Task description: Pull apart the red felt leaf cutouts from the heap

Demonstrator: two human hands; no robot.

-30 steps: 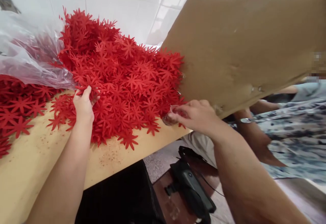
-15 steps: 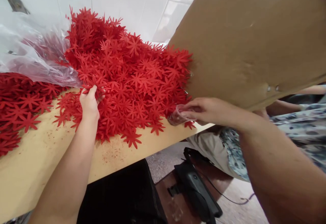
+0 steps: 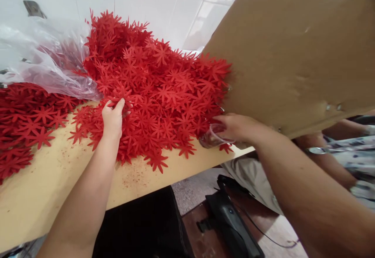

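Observation:
My left hand (image 3: 113, 119) is closed at the near left side of a heap of red flower-shaped cutouts (image 3: 164, 90). Pinched between its thumb and fingers is one red flower-shaped cutout (image 3: 121, 94). At the right end of the heap, a clear plastic cup (image 3: 209, 138) stands tilted on the table, with something reddish inside it. My right hand (image 3: 236, 127) is at the cup's rim, its fingers reaching into or behind the opening. The fingertips are hidden, so whether they grip anything cannot be made out.
A big brown cardboard sheet (image 3: 293, 54) rises behind my right hand. Clear plastic bag (image 3: 52, 62) lies over more red cutouts (image 3: 26, 129) on the left. Below the yellowish table (image 3: 134, 176) is a black bag-like object (image 3: 231, 223). A co-worker's arm (image 3: 328, 156) shows at right.
The view has shifted slightly, so most things appear farther right. My right fingers have moved from the near rim deeper over the cup. My left hand stays at the heap's edge.

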